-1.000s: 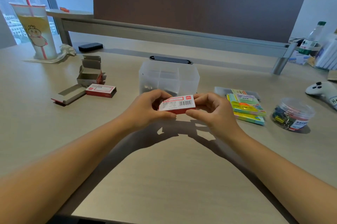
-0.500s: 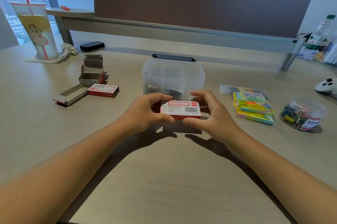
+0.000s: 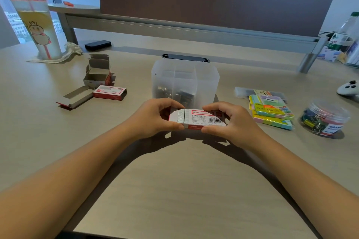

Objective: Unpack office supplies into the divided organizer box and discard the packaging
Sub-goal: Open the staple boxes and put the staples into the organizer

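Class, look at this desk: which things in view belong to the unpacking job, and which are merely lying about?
Part of the job:
staple box, held by the left hand and right hand
organizer box
empty cartons
sticky notes
jar of binder clips

Lying about:
drink cup
game controller
water bottle

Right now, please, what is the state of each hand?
Left hand: closed on the inner tray of staples, partly slid out.
Right hand: closed on the staple box sleeve.
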The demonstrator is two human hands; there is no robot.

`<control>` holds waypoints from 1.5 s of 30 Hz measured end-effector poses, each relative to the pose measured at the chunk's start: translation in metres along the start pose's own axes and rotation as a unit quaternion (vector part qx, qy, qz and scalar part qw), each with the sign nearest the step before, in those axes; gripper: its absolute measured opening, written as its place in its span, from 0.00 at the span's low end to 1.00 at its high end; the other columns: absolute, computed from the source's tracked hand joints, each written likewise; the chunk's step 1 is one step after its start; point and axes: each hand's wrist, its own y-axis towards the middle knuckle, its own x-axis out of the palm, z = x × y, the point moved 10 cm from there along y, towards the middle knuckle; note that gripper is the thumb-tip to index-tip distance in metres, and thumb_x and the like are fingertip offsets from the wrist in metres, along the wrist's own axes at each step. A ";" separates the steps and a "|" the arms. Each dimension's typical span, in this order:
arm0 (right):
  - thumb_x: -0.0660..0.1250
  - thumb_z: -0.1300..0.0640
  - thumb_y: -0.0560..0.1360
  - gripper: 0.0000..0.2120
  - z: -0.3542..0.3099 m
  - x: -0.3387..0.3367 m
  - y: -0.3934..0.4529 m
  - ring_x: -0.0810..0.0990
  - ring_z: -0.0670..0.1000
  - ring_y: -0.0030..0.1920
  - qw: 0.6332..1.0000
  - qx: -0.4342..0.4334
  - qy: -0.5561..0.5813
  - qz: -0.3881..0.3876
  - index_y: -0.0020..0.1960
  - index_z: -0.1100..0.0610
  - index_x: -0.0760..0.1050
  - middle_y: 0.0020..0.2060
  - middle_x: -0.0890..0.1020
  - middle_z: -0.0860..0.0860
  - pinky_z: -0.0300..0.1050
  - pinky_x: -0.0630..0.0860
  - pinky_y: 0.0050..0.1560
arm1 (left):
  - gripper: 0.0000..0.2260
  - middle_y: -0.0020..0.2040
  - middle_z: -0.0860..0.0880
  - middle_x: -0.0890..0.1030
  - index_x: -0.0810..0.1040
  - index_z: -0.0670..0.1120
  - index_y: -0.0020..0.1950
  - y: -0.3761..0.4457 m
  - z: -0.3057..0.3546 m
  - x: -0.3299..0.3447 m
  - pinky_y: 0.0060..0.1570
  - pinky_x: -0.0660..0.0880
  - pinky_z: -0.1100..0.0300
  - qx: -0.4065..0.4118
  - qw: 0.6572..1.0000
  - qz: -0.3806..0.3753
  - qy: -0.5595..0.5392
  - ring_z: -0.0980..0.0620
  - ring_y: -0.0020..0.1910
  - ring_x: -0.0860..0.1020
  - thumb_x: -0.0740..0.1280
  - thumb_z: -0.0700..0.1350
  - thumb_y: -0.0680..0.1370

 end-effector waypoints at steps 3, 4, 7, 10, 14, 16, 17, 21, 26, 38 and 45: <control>0.71 0.56 0.67 0.21 0.002 0.000 0.000 0.72 0.41 0.45 1.000 0.008 0.003 -0.003 0.58 0.57 0.72 0.53 0.78 0.51 0.21 0.70 0.41 | 0.14 0.44 0.62 0.74 0.72 0.53 0.50 0.000 -0.002 -0.004 0.43 0.75 0.72 0.001 1.000 0.003 0.006 0.60 0.46 0.75 0.71 0.40 0.69; 0.71 0.56 0.67 0.20 0.004 -0.001 0.000 0.73 0.40 0.44 1.000 0.015 0.008 -0.003 0.58 0.57 0.72 0.51 0.77 0.49 0.21 0.71 0.41 | 0.14 0.44 0.62 0.74 0.72 0.54 0.50 0.000 -0.003 -0.007 0.42 0.75 0.71 -0.003 1.000 0.005 0.002 0.60 0.47 0.75 0.70 0.40 0.69; 0.71 0.57 0.67 0.20 0.011 -0.006 -0.001 0.72 0.38 0.43 0.999 0.035 0.016 -0.001 0.57 0.57 0.72 0.47 0.74 0.45 0.21 0.71 0.39 | 0.14 0.45 0.61 0.75 0.72 0.54 0.50 -0.001 -0.012 -0.015 0.44 0.75 0.68 -0.020 1.000 0.002 -0.011 0.58 0.48 0.75 0.70 0.39 0.70; 0.71 0.57 0.68 0.20 0.022 -0.009 -0.001 0.73 0.40 0.43 0.998 0.065 0.017 -0.001 0.57 0.57 0.71 0.46 0.73 0.44 0.20 0.70 0.38 | 0.14 0.45 0.58 0.75 0.73 0.53 0.50 -0.002 -0.019 -0.028 0.42 0.76 0.69 -0.033 0.998 0.023 -0.041 0.58 0.47 0.76 0.69 0.37 0.70; 0.70 0.55 0.68 0.21 0.027 0.005 -0.002 0.72 0.44 0.50 0.996 0.086 0.003 -0.036 0.59 0.56 0.70 0.49 0.73 0.47 0.22 0.71 0.38 | 0.14 0.43 0.57 0.76 0.73 0.50 0.50 -0.003 -0.020 -0.034 0.38 0.74 0.77 -0.037 0.995 0.042 -0.087 0.60 0.43 0.75 0.68 0.35 0.70; 0.70 0.54 0.69 0.21 0.024 0.013 -0.002 0.71 0.44 0.51 0.996 0.080 -0.013 -0.048 0.59 0.55 0.69 0.51 0.74 0.48 0.26 0.72 0.38 | 0.14 0.43 0.57 0.76 0.73 0.50 0.50 -0.003 -0.020 -0.031 0.38 0.74 0.77 -0.040 0.994 0.038 -0.092 0.60 0.43 0.76 0.69 0.35 0.70; 0.70 0.54 0.69 0.22 0.022 0.016 -0.001 0.70 0.44 0.52 0.996 0.072 -0.025 -0.052 0.60 0.55 0.69 0.54 0.75 0.50 0.27 0.70 0.39 | 0.14 0.43 0.57 0.76 0.73 0.50 0.51 -0.003 -0.020 -0.030 0.38 0.74 0.76 -0.041 0.994 0.036 -0.093 0.60 0.44 0.76 0.69 0.35 0.70; 0.69 0.50 0.69 0.25 0.016 0.017 0.002 0.68 0.48 0.57 0.995 0.053 -0.075 -0.044 0.63 0.56 0.69 0.61 0.73 0.52 0.37 0.65 0.51 | 0.14 0.43 0.57 0.75 0.72 0.50 0.50 -0.003 -0.019 -0.026 0.38 0.74 0.76 -0.045 0.994 0.030 -0.097 0.60 0.44 0.75 0.68 0.35 0.70; 0.64 0.50 0.72 0.18 -0.014 -0.006 0.015 0.72 0.43 0.44 0.999 0.034 -0.005 0.040 0.59 0.57 0.71 0.48 0.73 0.48 0.33 0.69 0.41 | 0.14 0.43 0.54 0.75 0.72 0.49 0.50 -0.001 -0.010 -0.019 0.32 0.76 0.72 -0.046 0.991 0.009 -0.124 0.56 0.43 0.76 0.68 0.33 0.70; 0.67 0.60 0.71 0.05 -0.028 -0.008 0.051 0.76 0.46 0.32 0.989 0.102 0.106 -0.006 0.46 0.59 0.75 0.33 0.77 0.49 0.37 0.75 0.34 | 0.10 0.49 0.47 0.73 0.71 0.47 0.52 0.017 0.024 -0.043 0.39 0.74 0.66 -0.058 0.993 0.048 -0.095 0.52 0.45 0.74 0.66 0.42 0.72; 0.66 0.62 0.72 0.09 -0.039 -0.022 0.081 0.76 0.45 0.35 0.993 0.068 0.096 0.024 0.51 0.61 0.74 0.42 0.76 0.52 0.30 0.74 0.30 | 0.19 0.60 0.45 0.72 0.69 0.43 0.61 0.044 0.035 -0.072 0.39 0.72 0.67 -0.063 0.988 0.142 -0.016 0.50 0.54 0.71 0.68 0.40 0.71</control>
